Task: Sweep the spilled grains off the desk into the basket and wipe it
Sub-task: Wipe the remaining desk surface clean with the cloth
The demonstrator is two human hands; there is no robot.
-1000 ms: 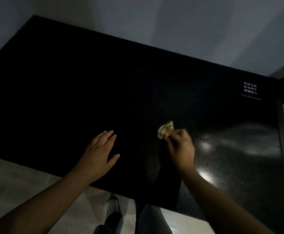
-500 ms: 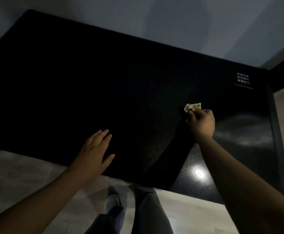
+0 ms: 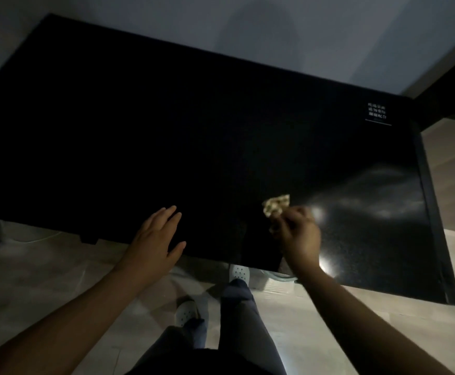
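Note:
The black glossy desk (image 3: 194,131) fills most of the view in dim light. My right hand (image 3: 299,239) grips a small crumpled pale cloth (image 3: 275,205) against the desk's surface near the front right. My left hand (image 3: 156,239) lies flat with straight fingers on the desk at its front edge. I can make out no grains on the dark surface, and no basket shows in view.
A white printed label (image 3: 377,115) sits at the desk's far right corner. Light glares off the desk's right part (image 3: 370,207). My legs and white shoes (image 3: 238,272) stand on the pale floor below the front edge. A grey wall runs behind.
My right hand has pulled the cloth back toward me and to the left, from the far right part to the front edge. My left hand stays in place.

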